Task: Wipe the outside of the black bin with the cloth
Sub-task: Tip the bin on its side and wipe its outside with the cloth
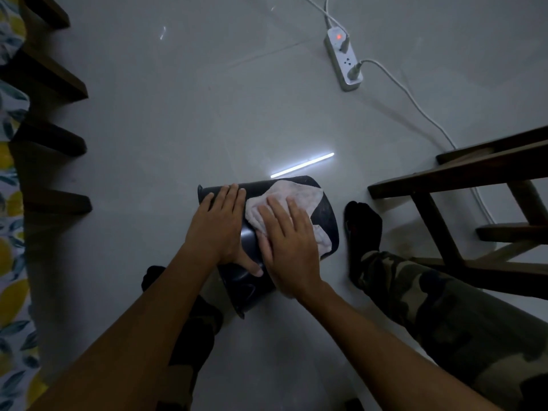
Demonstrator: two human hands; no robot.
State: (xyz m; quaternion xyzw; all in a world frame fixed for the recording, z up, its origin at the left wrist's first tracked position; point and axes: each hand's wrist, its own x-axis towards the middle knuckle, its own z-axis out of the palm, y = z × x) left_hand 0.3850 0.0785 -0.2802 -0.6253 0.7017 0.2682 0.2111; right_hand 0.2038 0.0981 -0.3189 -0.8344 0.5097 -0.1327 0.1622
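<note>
The black bin [249, 241] lies on its side on the grey floor between my legs, its rim toward me. A white cloth [292, 195] is spread over its upper side. My right hand [289, 244] lies flat on the cloth, fingers apart, pressing it against the bin's wall. My left hand [221, 226] rests flat on the bin's left side, thumb hooked round toward the rim, steadying it. The underside of the bin is hidden.
A dark wooden chair frame [462, 185] stands close on the right, beside my socked right foot [363, 229]. A white power strip [344, 59] with cables lies at the back right. Dark wooden legs [56, 203] and a patterned fabric [13, 262] line the left edge.
</note>
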